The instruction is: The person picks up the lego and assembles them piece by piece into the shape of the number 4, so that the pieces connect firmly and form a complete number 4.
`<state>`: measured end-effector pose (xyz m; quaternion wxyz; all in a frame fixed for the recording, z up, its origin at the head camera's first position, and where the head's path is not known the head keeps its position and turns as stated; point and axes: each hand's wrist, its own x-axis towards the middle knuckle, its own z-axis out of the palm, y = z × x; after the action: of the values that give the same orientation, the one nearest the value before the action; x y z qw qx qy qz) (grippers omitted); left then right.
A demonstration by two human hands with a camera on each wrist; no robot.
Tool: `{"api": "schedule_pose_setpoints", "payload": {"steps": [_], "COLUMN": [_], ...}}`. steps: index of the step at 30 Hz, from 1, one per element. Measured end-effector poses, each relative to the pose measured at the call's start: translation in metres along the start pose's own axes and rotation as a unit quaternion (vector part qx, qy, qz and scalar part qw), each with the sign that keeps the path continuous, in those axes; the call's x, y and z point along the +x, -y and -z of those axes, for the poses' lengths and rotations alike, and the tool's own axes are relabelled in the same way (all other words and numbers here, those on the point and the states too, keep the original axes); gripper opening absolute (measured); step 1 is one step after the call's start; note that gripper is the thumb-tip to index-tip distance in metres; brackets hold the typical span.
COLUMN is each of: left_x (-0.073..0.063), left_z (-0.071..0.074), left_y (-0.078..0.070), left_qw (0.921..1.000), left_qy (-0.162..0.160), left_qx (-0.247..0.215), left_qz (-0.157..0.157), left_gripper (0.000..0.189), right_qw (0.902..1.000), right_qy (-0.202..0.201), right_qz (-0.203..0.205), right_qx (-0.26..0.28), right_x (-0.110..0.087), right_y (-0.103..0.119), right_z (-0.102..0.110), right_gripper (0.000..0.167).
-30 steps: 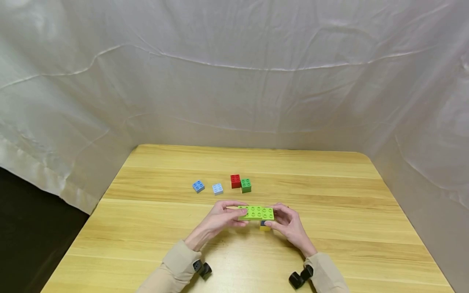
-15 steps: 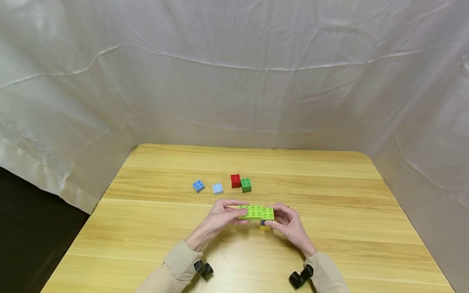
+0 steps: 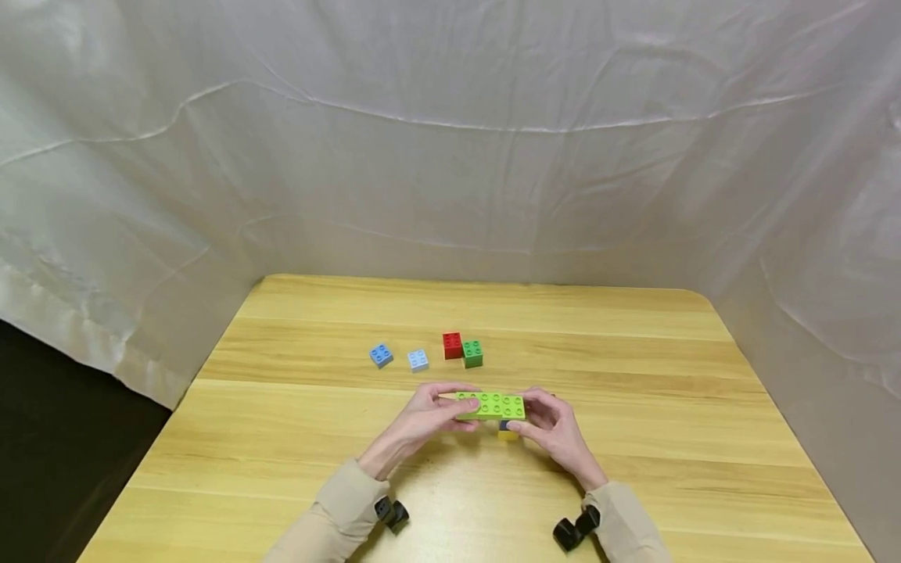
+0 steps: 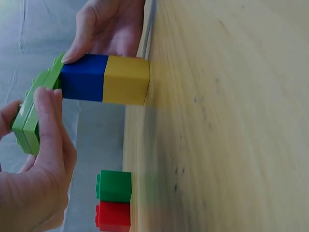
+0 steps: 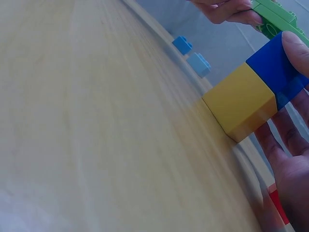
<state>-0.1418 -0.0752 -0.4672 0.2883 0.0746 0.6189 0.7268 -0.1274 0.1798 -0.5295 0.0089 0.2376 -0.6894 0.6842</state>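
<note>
Hardly anything has moved since half a second ago: our whole scene sits a shade higher in the head view, and both hands keep their grips. With our left fingers (image 4: 49, 128) we pinch one end of the lime-green bricks (image 3: 493, 405), which are layered and slightly stepped, held above the desk (image 3: 633, 352) between our two hands. Their other end reaches our right fingers (image 5: 289, 133), meeting the top of a dark blue brick (image 4: 84, 77); we cannot tell whether the two are locked together. Our right fingers grasp that dark blue brick, thumb on the near side, and just below them it sits squarely on a yellow brick (image 4: 126, 79) that stands on the desk. Ahead of our left fingertips, a red brick (image 3: 453, 346) and a green brick (image 3: 473, 354) stand side by side. Farther left of those fingertips lie a pale blue brick (image 3: 418, 360) and, just beside it, a mid-blue brick (image 3: 381, 356). Past our right fingers shows a red piece (image 5: 279, 208), mostly hidden.
</note>
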Motion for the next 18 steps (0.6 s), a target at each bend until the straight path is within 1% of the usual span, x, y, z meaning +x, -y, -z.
{"api": "schedule_pose_setpoints", "payload": {"steps": [11,15,18], "left_x": [0.0006,0.0001,-0.0001], "left_z": [-0.0037,-0.0042,-0.0039], "left_y": [0.0008,0.0001,0.0001], "left_qw": [0.9996,0.9996,0.9997], "left_qy": [-0.022,-0.022,-0.015], "left_qx": [-0.002,-0.001,0.001], "left_qz": [-0.016,-0.017,-0.019], "left_gripper": [0.041,0.041,0.042], "right_qw": [1.0,1.0,1.0], "right_qy": [0.002,0.002,0.002], "right_qz": [-0.004,-0.002,-0.003], "right_qx": [0.001,0.003,0.005], "right_x": [0.0003,0.0005,0.0006], "right_y": [0.0003,0.0004,0.0003], "right_z": [-0.0005,-0.0005,-0.0003], "right_gripper": [0.04,0.04,0.04]}}
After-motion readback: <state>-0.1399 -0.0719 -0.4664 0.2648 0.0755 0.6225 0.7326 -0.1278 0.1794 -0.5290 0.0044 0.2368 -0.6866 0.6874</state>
